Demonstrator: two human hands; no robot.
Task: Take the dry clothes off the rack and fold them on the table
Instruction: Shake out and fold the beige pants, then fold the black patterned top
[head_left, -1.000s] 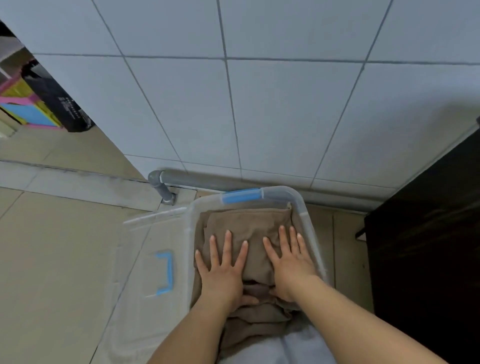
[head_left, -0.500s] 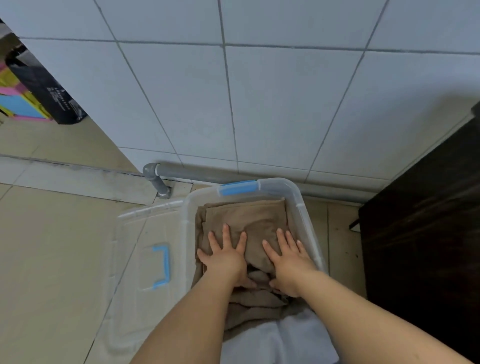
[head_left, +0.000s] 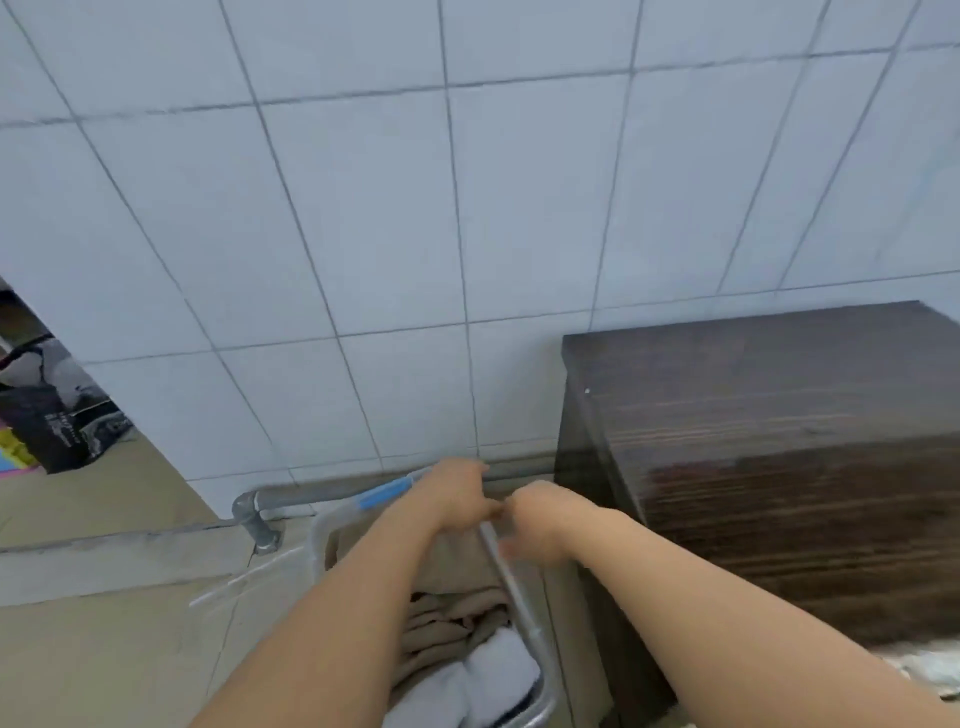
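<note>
Two hands: left (head_left: 457, 496) curled at far bin (head_left: 511, 571) rim, right (head_left: 537, 517) blurred, grip unclear; probably shifting bin of folded clothes (head_left: 452, 618).

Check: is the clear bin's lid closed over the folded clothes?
No: the clear bin is open, brown and white clothes visible inside.

You are looking at a clear plastic bin (head_left: 519, 587) with a bright blue clip (head_left: 385, 492) on its far rim. Inside it you have tan-brown folded clothes (head_left: 457, 618) and a white cloth (head_left: 493, 680) nearest you. The wall (head_left: 467, 218) is pale blue-white tile with grey grout lines, the pipe (head_left: 291, 493) along its foot is grey, the floor (head_left: 104, 654) is beige, and the cabinet (head_left: 779, 457) on your right is dark brown with streaky wood grain
</note>
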